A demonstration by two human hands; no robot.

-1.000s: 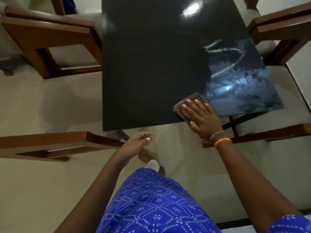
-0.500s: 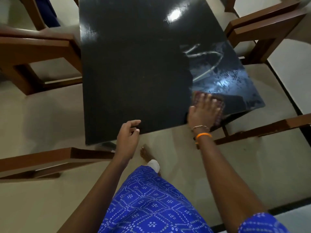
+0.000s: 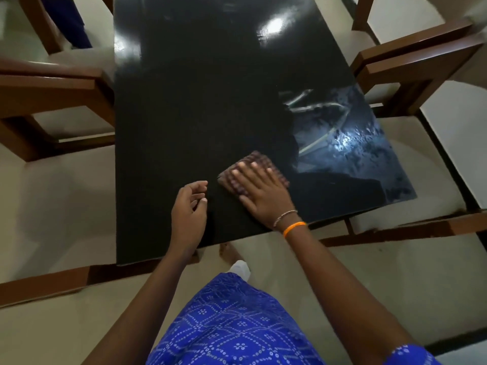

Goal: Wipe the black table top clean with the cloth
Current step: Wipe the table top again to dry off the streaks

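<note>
The right hand [image 3: 259, 192] lies flat with its fingers straight and spread, pressing a brown patterned cloth [image 3: 254, 171] onto the black desk [image 3: 195, 106] near the desk's near edge, a little right of its middle. The cloth shows past the fingertips on the far side and at the left of the hand. The left hand [image 3: 188, 209] hangs just left of the cloth, over the near part of the desk, its fingers loosely curled and holding nothing; whether it touches the surface cannot be told. To the right of the cloth the glossy top carries pale smears and streaks [image 3: 340, 133] that catch the light. Wooden chairs [image 3: 411, 64] with pale seats stand on both sides of the desk. An orange band [image 3: 293, 228] circles the right wrist.
</note>
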